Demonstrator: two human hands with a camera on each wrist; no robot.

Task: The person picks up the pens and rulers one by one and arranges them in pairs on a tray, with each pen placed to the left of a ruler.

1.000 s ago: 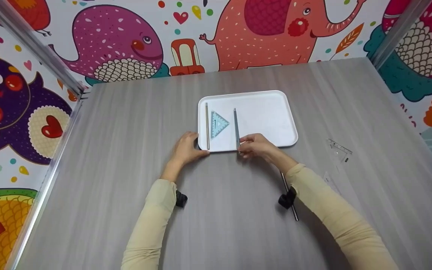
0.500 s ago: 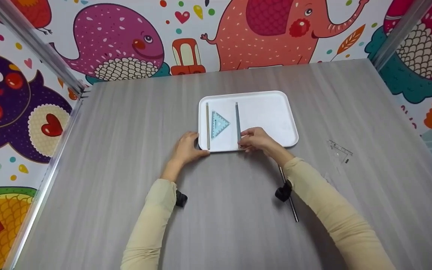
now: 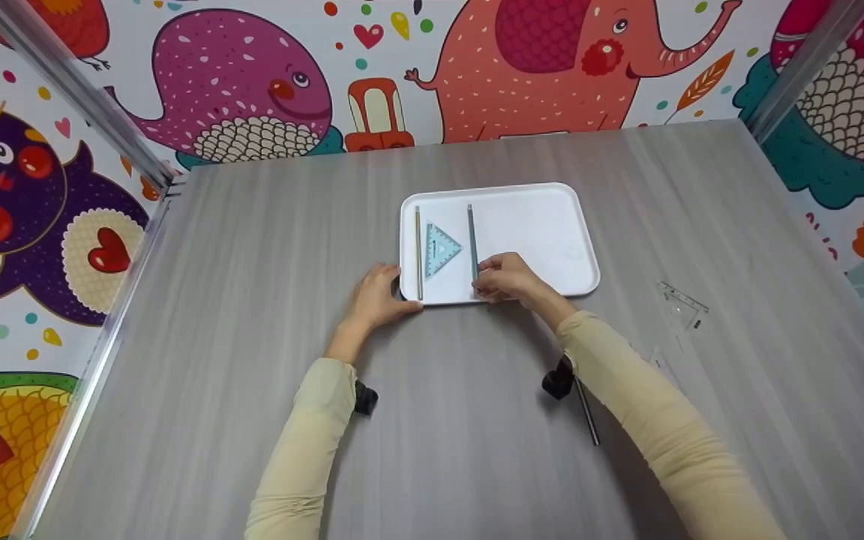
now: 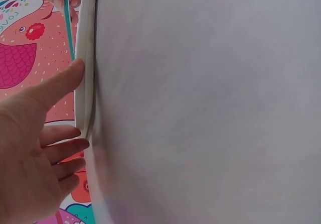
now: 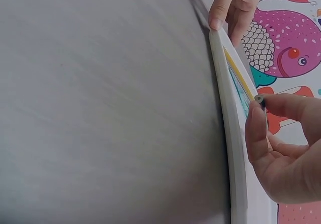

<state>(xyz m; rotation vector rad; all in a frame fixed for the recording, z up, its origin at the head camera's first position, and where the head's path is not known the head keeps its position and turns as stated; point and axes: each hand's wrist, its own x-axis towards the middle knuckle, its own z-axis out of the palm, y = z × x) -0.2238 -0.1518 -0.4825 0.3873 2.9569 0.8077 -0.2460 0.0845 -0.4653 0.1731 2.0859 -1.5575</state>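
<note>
On the table stands a white tray (image 3: pixel 537 232). My left hand (image 3: pixel 376 296) holds its near left corner, thumb along the front rim and fingers round the left side. My right hand (image 3: pixel 508 277) pinches the near end of a teal pencil (image 3: pixel 471 236) between thumb and fingertips, over the tray's front part. The pencil points away, toward the far rim. In the right wrist view its end (image 5: pixel 259 99) shows between thumb and forefinger. Left of it in the tray lie a light blue set square (image 3: pixel 441 249) and a yellow pencil (image 3: pixel 418 251).
A clear set square (image 3: pixel 683 306) lies on the table right of the tray. Another clear piece (image 3: pixel 661 361) shows partly behind the right sleeve (image 3: pixel 642 397). A dark slim rod (image 3: pixel 588 412) lies under the right forearm, partly hidden. Painted walls border the table (image 3: pixel 274 225).
My right hand has moved farther from me and slightly inward, carrying the teal pencil deeper over the tray. The left hand has stayed at the tray corner.
</note>
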